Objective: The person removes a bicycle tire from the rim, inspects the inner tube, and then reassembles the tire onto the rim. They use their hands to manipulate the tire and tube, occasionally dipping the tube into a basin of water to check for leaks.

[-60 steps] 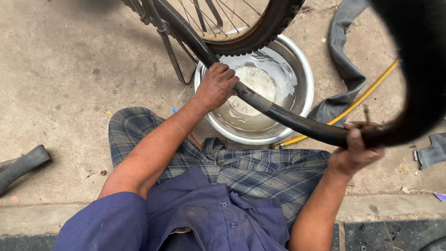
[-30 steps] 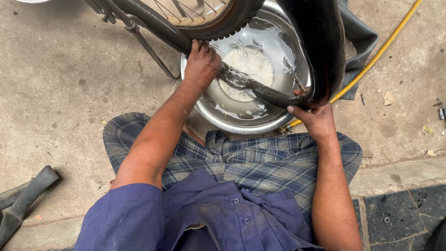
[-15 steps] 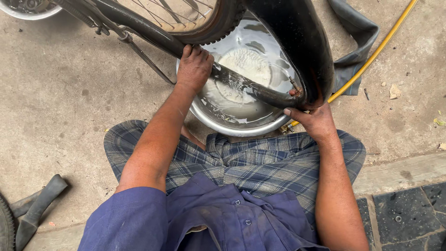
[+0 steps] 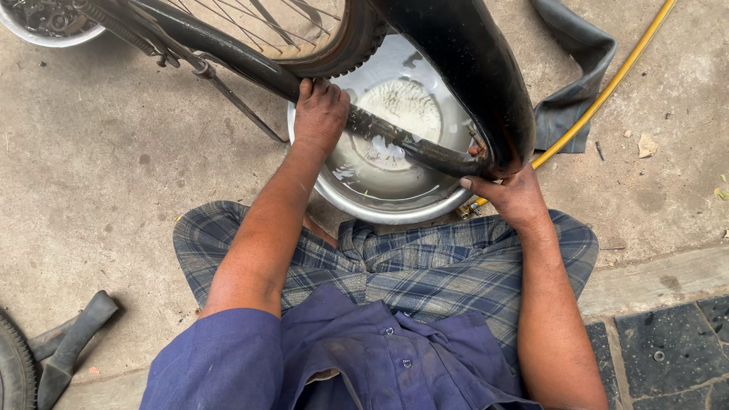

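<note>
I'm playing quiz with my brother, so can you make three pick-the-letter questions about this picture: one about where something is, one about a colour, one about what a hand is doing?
1. Where is the metal basin?
A. on the ground before the person's knees
B. on a table
C. hanging on a wall

2. What colour is the hose?
A. green
B. yellow
C. red

3. What is the left hand doing?
A. resting open on a knee
B. holding a hammer
C. closed around the black inner tube

Answers: 1 A, it sits on concrete by the checked cloth; 2 B, it runs yellow past the basin; 3 C, its fingers wrap the tube over the water.
</note>
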A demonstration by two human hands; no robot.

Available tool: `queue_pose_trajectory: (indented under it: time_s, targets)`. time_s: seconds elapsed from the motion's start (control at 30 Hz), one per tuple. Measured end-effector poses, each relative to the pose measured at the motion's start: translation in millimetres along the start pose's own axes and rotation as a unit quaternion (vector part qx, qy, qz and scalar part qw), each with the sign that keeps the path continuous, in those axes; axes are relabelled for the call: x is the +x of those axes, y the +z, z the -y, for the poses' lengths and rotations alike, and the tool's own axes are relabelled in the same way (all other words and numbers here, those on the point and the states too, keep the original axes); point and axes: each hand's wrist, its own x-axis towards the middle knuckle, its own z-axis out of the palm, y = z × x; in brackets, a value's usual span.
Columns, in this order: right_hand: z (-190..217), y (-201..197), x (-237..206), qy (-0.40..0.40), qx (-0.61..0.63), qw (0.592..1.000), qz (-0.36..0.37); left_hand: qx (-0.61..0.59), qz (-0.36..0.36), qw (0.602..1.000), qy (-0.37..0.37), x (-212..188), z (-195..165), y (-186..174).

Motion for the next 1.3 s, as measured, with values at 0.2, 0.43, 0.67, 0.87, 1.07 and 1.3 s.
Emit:
queue_pose_trajectory:
  time_s: [0.2, 0.43, 0.67, 0.87, 1.07, 1.3]
  targets:
    - [1.4, -1.2, -1.3, -0.007, 0.011, 1.000, 0.004, -0.011, 0.013, 1.000, 0.002, -1.0, -1.3, -2.2]
    - [0.4, -1.5, -1.5, 0.000, 0.015, 1.000, 0.006, -0.026, -0.007, 1.000, 0.013, -3.9, 2.9, -4.0]
    - [1.9, -2.6, -2.7, 0.004, -0.017, 1.000, 0.003, -0.013, -0.023, 1.000, 0.013, -3.1, 1.1, -3.7]
    - [9.5, -0.7, -5.1, 0.010, -0.036, 0.999, -0.004, -0.026, 0.016, 1.000, 0.009, -3.7, 0.2, -6.7]
    - [14.5, 1.2, -5.0, 0.023, -0.044, 0.999, -0.008, -0.006, 0.031, 0.999, 0.004, -3.6, -0.4, -7.5]
    - [14.7, 1.7, -5.4, 0.022, -0.032, 0.999, -0.001, 0.001, 0.021, 1.000, -0.002, -5.3, -0.7, -5.6]
